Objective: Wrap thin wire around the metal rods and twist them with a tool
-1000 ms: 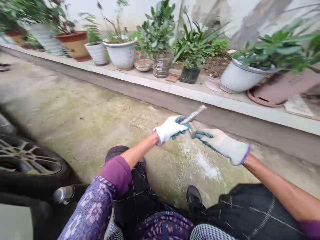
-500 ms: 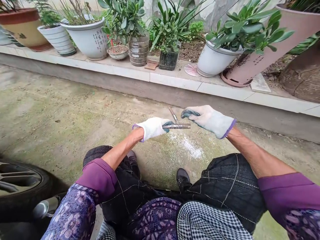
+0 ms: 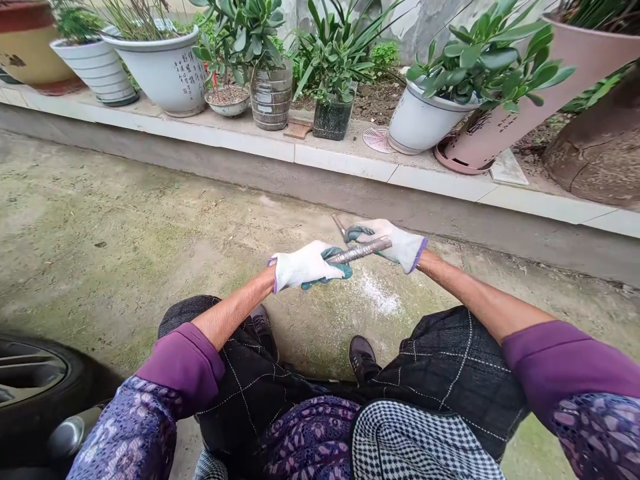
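Note:
My left hand (image 3: 306, 264), in a white glove with a dark green palm, is wrapped round a short brown metal rod (image 3: 364, 251) with a shiny silvery middle. The rod tilts up to the right, and its far end crosses in front of my right hand (image 3: 407, 248). My right hand wears the same kind of glove, and its curled fingers meet the lower end of a thinner brown rod (image 3: 338, 223). Part of that grip is hidden. White powder (image 3: 379, 298) is scattered on the concrete below both hands.
Several potted plants, among them a white pot (image 3: 167, 77) and a tilted white pot (image 3: 423, 120), line a tiled ledge (image 3: 340, 163) ahead. A vehicle wheel (image 3: 45, 380) is close at lower left. My shoe (image 3: 364, 360) rests on the concrete ground.
The rod in my left hand has tilted from level to rising at its right end. My right hand has moved left and slightly down, reaching the thinner rod's end behind it.

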`<state>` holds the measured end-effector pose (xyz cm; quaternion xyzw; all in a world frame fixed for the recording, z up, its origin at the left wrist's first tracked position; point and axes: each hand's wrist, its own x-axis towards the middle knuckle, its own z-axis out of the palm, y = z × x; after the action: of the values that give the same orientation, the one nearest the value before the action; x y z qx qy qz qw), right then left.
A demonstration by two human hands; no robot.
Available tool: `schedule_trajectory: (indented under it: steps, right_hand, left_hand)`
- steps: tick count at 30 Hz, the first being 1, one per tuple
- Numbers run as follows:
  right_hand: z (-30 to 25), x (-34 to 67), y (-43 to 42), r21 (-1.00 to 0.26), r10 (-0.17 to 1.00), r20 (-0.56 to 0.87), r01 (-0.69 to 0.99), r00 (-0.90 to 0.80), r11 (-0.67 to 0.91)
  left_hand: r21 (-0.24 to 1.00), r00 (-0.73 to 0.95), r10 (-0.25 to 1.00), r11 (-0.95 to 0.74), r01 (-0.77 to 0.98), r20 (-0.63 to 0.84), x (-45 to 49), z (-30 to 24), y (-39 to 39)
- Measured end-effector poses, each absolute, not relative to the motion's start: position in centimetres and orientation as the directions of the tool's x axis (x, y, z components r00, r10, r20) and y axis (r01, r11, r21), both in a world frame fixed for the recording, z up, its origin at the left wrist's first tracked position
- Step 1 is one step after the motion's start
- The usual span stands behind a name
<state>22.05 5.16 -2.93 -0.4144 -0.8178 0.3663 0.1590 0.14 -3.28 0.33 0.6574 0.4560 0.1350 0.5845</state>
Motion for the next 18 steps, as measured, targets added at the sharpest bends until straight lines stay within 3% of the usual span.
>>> schedule_trajectory:
  steps: [3,7,13,18]
  right_hand:
    - [-1.4,22.0,5.3,-0.673,0.87,-0.016,0.649,-0.492,0.355]
    - [-0.3,21.5,4.7,-0.666,0.824,0.048,0.597,-0.564,0.447]
    - [-3.3,20.1,3.2,-0.753,0.756,-0.142,0.565,-0.639,0.337]
    - [-5.7,20.5,3.0,-0.726,0.722,-0.234,0.611,-0.652,0.316]
  left_hand:
    - [0.883,0.586,0.685,0.193,0.428,-0.434,1.3,-0.6,-4.2]
    - [0.851,0.611,0.61,0.233,0.471,-0.505,2.1,-0.3,-5.0]
    - [0.847,0.658,0.548,0.217,0.485,-0.517,2.2,1.0,-6.3]
    - [0.814,0.595,0.581,0.234,0.532,-0.556,2.1,1.3,-7.0]
